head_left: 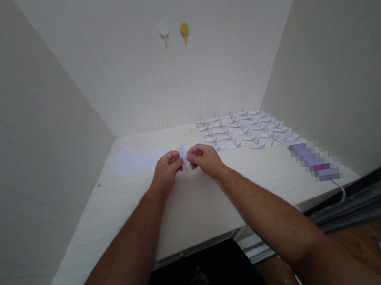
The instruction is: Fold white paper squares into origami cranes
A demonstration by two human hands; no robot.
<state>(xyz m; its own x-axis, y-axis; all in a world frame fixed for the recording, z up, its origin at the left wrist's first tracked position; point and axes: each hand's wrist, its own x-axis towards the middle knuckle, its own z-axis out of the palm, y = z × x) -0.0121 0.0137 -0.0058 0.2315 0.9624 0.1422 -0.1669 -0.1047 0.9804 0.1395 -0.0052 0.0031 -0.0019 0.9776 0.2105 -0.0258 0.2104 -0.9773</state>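
The folded white paper (183, 152) sits between left hand (166, 171) and right hand (208, 160), both pinching it, long axis crosswise to their grip.

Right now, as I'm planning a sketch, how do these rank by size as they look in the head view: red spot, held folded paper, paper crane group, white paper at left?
Largest to smallest:
1. Paper crane group
2. White paper at left
3. Held folded paper, partly covered
4. Red spot

– Pinches what?
– Pinches a folded white paper (183, 151) between left hand (166, 169) and right hand (210, 160).
– And farther right?
– Shows rows of paper cranes (244, 132) on the desk (194, 209), plus flat paper (130, 160) at left.
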